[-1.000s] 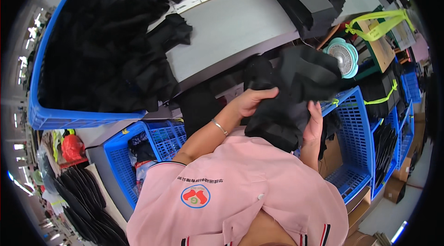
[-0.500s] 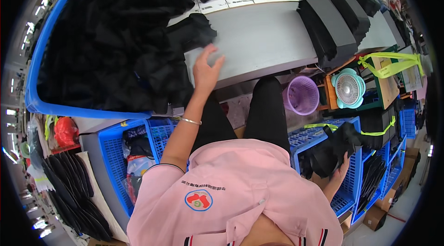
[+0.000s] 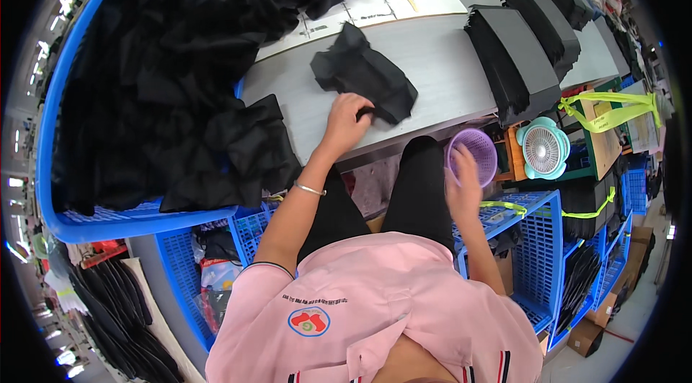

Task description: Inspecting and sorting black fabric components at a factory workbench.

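Left fingers (image 3: 351,101) grip a black fabric piece (image 3: 369,77); right fingers (image 3: 466,161) show against a purple basket (image 3: 485,150).

Pink shirt (image 3: 382,282) bears dark lettering (image 3: 315,301); round emblem (image 3: 309,322).

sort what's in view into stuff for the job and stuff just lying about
Likely for the job:
black piece, in the left hand
cloth heap
big crate
table

Apparently just about:
fan
purple basket, behind the right hand
lime band
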`<state>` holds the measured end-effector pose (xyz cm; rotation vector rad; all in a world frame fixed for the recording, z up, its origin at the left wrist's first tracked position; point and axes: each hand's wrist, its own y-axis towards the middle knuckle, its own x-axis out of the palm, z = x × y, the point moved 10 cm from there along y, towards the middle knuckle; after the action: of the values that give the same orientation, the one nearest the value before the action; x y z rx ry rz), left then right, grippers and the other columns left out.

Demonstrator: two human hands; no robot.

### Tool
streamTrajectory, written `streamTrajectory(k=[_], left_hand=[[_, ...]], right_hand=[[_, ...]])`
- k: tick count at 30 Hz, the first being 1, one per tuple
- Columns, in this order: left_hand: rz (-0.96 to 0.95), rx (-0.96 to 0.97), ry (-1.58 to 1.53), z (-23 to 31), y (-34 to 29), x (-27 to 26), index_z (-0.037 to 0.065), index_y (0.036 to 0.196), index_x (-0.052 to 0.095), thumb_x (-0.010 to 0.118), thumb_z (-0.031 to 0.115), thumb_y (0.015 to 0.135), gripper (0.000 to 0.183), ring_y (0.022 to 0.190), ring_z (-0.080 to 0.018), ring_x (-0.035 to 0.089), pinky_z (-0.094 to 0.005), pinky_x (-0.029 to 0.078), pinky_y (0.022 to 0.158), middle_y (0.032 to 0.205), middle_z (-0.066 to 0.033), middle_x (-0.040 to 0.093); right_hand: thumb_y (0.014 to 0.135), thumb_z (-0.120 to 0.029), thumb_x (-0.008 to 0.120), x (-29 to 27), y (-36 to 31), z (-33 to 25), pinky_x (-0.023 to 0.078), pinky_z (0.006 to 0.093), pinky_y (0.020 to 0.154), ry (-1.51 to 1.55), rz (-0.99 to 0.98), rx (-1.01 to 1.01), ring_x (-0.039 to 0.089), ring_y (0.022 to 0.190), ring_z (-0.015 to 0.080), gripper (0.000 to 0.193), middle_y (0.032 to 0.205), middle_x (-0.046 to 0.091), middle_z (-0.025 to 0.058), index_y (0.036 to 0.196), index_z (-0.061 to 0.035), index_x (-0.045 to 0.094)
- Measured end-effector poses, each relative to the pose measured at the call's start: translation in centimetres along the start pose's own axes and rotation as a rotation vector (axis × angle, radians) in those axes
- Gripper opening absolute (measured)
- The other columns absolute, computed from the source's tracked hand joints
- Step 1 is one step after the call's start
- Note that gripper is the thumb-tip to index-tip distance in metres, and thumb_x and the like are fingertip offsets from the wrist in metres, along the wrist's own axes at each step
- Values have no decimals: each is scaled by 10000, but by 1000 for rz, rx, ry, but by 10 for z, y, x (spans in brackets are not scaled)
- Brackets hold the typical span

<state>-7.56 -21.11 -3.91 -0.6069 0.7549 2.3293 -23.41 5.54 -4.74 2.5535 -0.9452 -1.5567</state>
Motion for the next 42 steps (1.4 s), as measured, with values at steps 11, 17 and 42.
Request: streamTrajectory(k=[11,17,42], left_hand=[[510,10,-24,94,-43,-107,79,1392,514,884,217,714,785,1337,-337,454,-462,344,1128,1462,-171,470],[198,-173,-85,40,-33,-43,28,1319,563,839,184,755,647,1258,-359,522,-437,408,1056,1362,-168,555],[-150,-27,-382,154,-112,11,125,1172,743,679,75,875,308,955,-242,544,-346,469,851,1169,-61,610]], right_hand=[[891,-151,709,69,115,-113,540,344,748,1064,-25,249,682,884,227,240,999,694,86,1071,5,673],[967,-163,630,135,72,-99,586,312,642,1335,-297,793,668,848,169,265,1001,661,119,1129,47,634],[979,-193,515,74,135,-137,512,328,885,640,-39,-240,624,1046,227,388,1287,576,167,1341,-56,527]])
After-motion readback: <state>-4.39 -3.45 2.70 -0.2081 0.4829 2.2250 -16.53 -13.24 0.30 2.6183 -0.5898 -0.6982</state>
